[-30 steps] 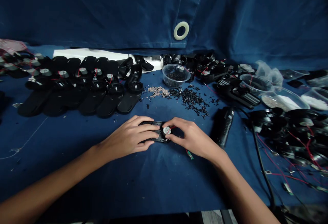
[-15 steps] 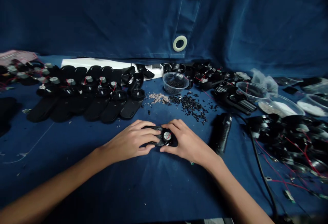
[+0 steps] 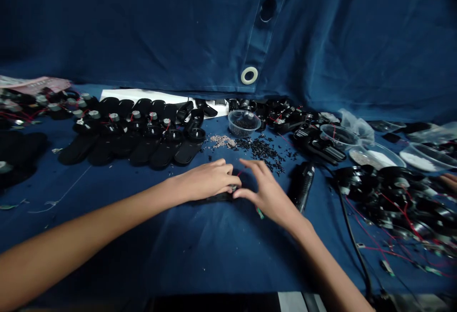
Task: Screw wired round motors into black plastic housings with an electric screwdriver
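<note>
My left hand [image 3: 207, 181] lies curled over a flat black plastic housing [image 3: 217, 198] on the blue cloth, hiding most of it. My right hand [image 3: 266, 190] is just to the right, with its fingers spread and its thumb tip at the housing's small round motor [image 3: 233, 189]. A thin red wire [image 3: 238, 173] shows between my hands, and a small green circuit board [image 3: 260, 213] lies under my right hand's edge.
Rows of black shells [image 3: 124, 145] stand at the left. Ahead lie silver screws [image 3: 222, 141], black bits [image 3: 266, 152] and a clear bowl [image 3: 243, 122]. A black handheld tool [image 3: 302, 187] and wired black parts [image 3: 392, 198] lie right; a co-worker's fingers [image 3: 449, 181] reach in there.
My right hand has lifted off the housing and its fingers have spread. My left hand now covers more of the housing. The whole scene sits lower in view.
</note>
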A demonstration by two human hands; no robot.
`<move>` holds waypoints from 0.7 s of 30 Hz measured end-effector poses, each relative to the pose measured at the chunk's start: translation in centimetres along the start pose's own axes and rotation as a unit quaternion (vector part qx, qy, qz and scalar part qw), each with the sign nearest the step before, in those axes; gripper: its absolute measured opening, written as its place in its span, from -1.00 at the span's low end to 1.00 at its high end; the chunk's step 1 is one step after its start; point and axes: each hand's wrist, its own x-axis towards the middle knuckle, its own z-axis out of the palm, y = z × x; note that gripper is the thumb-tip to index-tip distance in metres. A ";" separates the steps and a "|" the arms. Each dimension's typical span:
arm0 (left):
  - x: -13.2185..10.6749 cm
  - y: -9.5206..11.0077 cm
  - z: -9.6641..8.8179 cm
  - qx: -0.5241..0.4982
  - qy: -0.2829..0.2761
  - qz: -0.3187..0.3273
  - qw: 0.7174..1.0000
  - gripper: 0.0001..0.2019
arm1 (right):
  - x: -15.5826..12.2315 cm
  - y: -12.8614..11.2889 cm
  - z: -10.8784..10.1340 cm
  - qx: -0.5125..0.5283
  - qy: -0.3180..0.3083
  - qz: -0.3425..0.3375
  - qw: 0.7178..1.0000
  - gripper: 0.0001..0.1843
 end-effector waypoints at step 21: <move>-2.7 4.4 0.1 0.088 0.072 -0.177 0.978 -0.42 | -3.9 10.8 -5.0 -0.046 0.004 0.471 0.881 -0.22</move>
